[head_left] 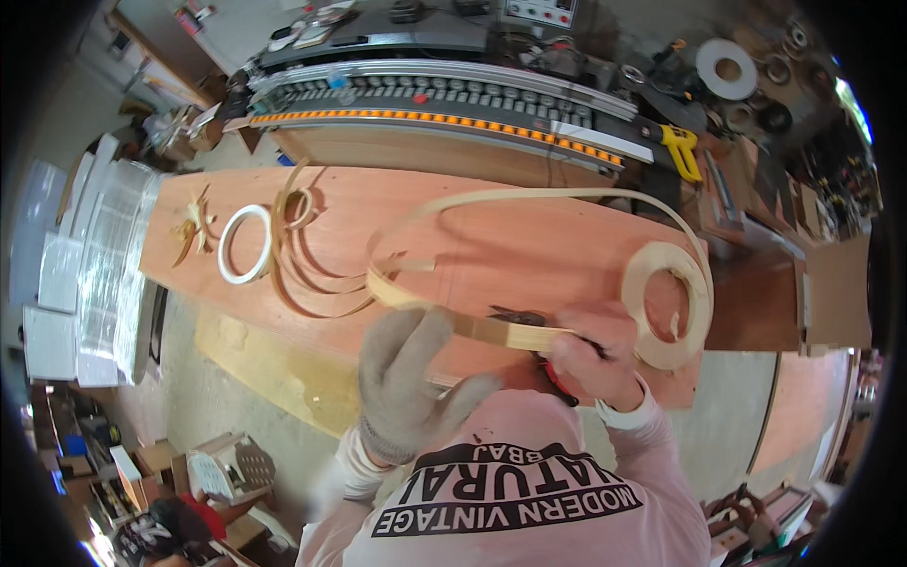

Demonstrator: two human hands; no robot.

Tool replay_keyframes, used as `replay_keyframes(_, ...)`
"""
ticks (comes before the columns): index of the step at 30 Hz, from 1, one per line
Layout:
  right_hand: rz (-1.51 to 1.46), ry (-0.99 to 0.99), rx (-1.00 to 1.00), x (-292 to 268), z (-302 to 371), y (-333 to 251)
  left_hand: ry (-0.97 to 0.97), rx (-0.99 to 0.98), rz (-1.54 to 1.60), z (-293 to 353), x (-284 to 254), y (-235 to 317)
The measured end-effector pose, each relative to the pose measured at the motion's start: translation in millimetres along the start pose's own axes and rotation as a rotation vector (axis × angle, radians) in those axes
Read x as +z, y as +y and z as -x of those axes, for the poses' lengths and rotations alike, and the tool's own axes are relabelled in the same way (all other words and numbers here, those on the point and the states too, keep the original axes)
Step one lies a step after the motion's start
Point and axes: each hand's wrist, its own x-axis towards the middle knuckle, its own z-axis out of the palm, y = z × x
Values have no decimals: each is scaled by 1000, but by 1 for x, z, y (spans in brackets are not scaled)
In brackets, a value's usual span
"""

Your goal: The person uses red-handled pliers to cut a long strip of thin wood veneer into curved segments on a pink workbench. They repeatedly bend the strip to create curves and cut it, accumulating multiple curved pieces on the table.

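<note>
While our bare right hand (600,352) is pinching the pale wood-toned strip (510,335), our gloved left hand (402,378) is standing open beside it, its thumb spread well away from the fingers. We are holding the strip over the near side of the wooden board (548,227); it is passing left behind the gloved fingertips, arching back above the board and running down to the flat roll (673,355) near the board's right end.

We are judging the wide loop springy: if the right pinch is slackening, the strip could be whipping loose, since the left hand is not visibly clamping it. Pulling hard could be dragging the roll off the board, because it is lying so near that end. Where the loop is turning tightly on the left, too sharp a bend could be creasing it, and it could be snagging on the loose curled strips (326,285) nearby. A dark-tipped tool (515,316) is lying just beyond the strip, so a careless sweep could be nicking our bare fingers.

Our right hand is hiding the strip's end, and we are not making out the small dark thing at its fingers. The strip and hand are also covering whatever is linking that tool to the red handle (559,380), so we are not telling whether they are one.
</note>
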Motion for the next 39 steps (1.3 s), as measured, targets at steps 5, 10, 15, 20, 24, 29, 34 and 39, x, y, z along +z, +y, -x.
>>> replay_keyframes(5,66,95,-268,26,4,10,-196,-936,870,40,-14,15)
replay_keyframes(10,140,69,-365,70,10,45,303,-1295,1552,7,3,-8)
replay_keyframes(15,150,81,-449,95,19,60,370,-1240,1974,13,17,-40)
replay_keyframes(20,269,44,-451,91,19,53,410,-1111,2196,14,26,-78)
replay_keyframes(24,309,27,-436,95,34,75,243,-1022,2283,19,34,-93)
replay_keyframes(29,359,21,-382,98,55,85,302,-1299,2083,4,28,-83)
replay_keyframes(34,239,-312,-165,94,59,99,173,-1188,1961,10,16,-89)
replay_keyframes(39,-359,-185,334,86,29,108,50,-1303,1198,5,-1,-64)
